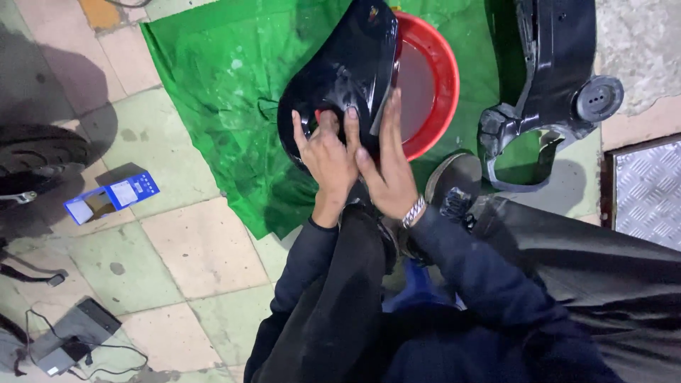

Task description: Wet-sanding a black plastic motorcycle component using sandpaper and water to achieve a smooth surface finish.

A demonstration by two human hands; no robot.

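1. the ground is a floor of pale green and pinkish tiles (206, 248), worn and dirty, seen from above by someone sitting or crouching low.
2. a crumpled green sheet (213, 85) is spread over the tiles in front of the person.
3. a round red basin (443, 78) stands on the sheet, with dark liquid in it.
4. a glossy black panel (347, 71), curved like a vehicle body cover, leans over the left part of the basin, and its lower end comes down toward the person's knees.
5. the left hand (326, 156) lies on the lower end of the panel, fingers spread and pressed against its surface; a small red bit shows just by the fingertips, too small to tell what it is.
6. the right hand (386, 167) rests flat along the panel's right edge, fingers straight and close together and pointing up, touching the left hand at the thumb; a metal watch strap (413, 211) sits on the wrist.
7. neither hand is closed around anything; both press open on the panel.
8. a second black part (553, 78) with a ring-shaped opening lies to the right, partly on the sheet.
9. a shoe (454, 181) rests near the basin.
10. a blue carton (110, 195) and a tyre (39, 152) are at the left, well apart from the hands.
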